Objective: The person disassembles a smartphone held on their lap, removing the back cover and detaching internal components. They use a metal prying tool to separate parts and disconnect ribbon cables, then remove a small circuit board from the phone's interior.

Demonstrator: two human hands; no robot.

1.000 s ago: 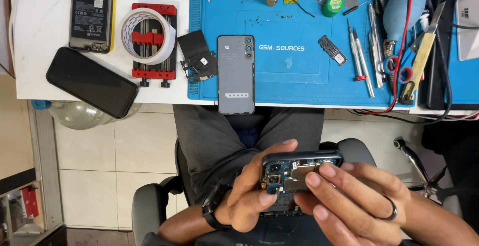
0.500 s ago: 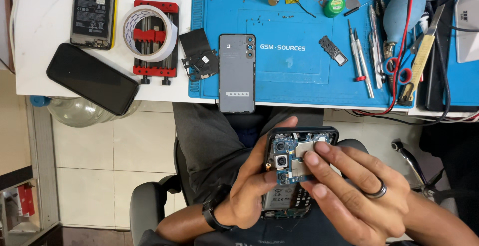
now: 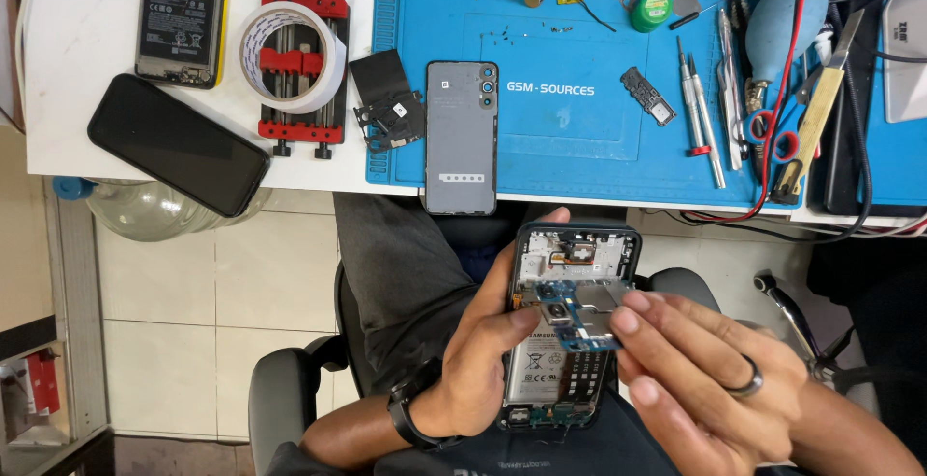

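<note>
Now, look at the right hand's fingers [image 3: 632, 326]: nearly closed, pinching the edge of a small blue circuit board [image 3: 576, 317] that sits tilted over the upper half of the opened phone [image 3: 570, 326]. The right hand [image 3: 715, 379], with a dark ring on one finger, comes in from the lower right. The left hand [image 3: 488, 360] is wrapped around the phone's left edge, thumb pressed against the frame near the board, gripping it firm above the person's lap, just below the bench [image 3: 319, 162] edge.

I'd judge the board is being handled at its seat in the frame; whether going in or coming out, I cannot tell. Either way the next move calls for a steady, level pinch and no twisting against the connectors.

Further out, the grey back cover [image 3: 461, 138] lies on the blue mat [image 3: 579, 148], with screwdrivers [image 3: 697, 109] to the right and a tape roll [image 3: 290, 56] to the left.
</note>
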